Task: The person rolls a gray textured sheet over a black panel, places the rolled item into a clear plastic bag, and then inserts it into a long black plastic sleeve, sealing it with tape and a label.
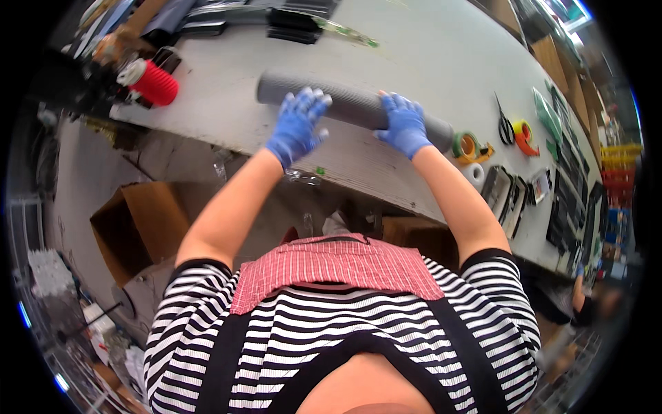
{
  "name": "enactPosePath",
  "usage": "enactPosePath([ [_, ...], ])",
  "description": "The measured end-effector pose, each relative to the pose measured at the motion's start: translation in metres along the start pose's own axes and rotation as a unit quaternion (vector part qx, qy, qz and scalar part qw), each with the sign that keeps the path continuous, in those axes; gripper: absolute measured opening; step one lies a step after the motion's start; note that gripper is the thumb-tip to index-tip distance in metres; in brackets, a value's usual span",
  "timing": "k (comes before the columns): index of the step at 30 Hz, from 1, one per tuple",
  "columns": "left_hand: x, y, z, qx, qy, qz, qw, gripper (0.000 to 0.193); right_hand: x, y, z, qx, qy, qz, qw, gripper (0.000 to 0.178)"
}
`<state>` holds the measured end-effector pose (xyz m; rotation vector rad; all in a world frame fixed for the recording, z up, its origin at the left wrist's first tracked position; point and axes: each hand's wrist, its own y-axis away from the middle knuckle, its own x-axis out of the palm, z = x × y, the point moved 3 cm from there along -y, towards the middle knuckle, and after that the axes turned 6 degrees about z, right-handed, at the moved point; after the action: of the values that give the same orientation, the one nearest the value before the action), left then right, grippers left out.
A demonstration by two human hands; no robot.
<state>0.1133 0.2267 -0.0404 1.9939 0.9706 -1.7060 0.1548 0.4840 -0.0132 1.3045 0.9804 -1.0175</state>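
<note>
A long grey roll of ribbed sheet material (pixel 352 105) lies across the white table in front of me. My left hand (pixel 296 127), in a blue glove with pale fingertips, is at the roll's left part with its fingers spread. On the right part rests my right hand (pixel 405 125), gloved the same way, its fingers stretched out over the roll. Neither hand is wrapped round it. Close to the roll's right end stands a tape dispenser (pixel 469 146) with green and orange parts.
The worktable (pixel 441 48) has a red ribbed bottle (pixel 153 83) at its left edge. Dark flat pieces (pixel 293 26) lie at the back. Scissors (pixel 505 127), a yellow-and-red tape roll (pixel 525 138) and a white roll (pixel 474 176) are on the right. A cardboard box (pixel 141 228) sits below, left.
</note>
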Motion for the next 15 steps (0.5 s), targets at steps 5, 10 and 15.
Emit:
enactPosePath([
  [5,-0.006,0.162,0.003,-0.108,0.117,-0.023,0.987,0.065,0.024,0.007,0.003,0.028,0.061,-0.062,0.996,0.104],
  [10,-0.001,0.336,0.039,-0.282,0.100,0.006,0.954,0.064,0.031,0.007,0.015,0.032,0.087,-0.075,0.993,0.105],
  [15,0.016,0.444,0.045,-0.401,0.116,-0.003,0.909,0.064,0.023,0.014,0.035,0.056,0.099,-0.067,0.991,0.105],
])
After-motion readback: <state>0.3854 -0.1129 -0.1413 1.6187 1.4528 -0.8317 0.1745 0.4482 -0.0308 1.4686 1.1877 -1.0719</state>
